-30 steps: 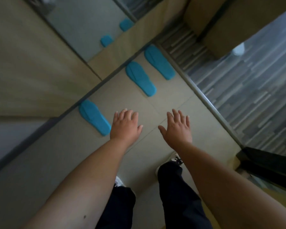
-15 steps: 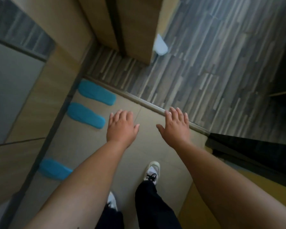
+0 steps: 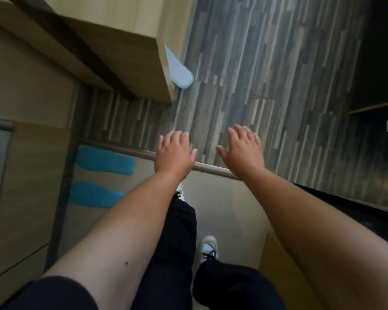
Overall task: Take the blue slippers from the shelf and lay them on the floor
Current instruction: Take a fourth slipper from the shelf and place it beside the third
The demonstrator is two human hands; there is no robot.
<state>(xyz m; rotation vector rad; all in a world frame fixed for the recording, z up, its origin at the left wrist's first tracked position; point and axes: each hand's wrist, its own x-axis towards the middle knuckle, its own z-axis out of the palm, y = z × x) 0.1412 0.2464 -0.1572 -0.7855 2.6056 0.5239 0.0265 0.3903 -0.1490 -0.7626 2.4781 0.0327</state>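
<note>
Two blue slippers lie flat on the beige tile floor at the left, side by side: one point(image 3: 105, 160) near the metal threshold strip, the other point(image 3: 94, 195) closer to me, partly hidden by my left forearm. My left hand point(image 3: 174, 153) hovers over the threshold, palm down, fingers apart, holding nothing. My right hand point(image 3: 242, 151) is held out the same way over the grey wood-pattern floor, empty. Both hands are to the right of the slippers and apart from them.
A wooden cabinet point(image 3: 126, 57) stands at the upper left, with a pale slipper point(image 3: 179, 72) sticking out beside it. A metal threshold strip point(image 3: 211, 168) divides tile from the grey plank floor point(image 3: 267, 74). My legs and white shoes point(image 3: 208, 249) are below. Dark furniture stands at the right.
The view has swung to the right and forward: the blue slippers have slid to the left edge, a third one is out of view. Both hands stay empty and outstretched.
</note>
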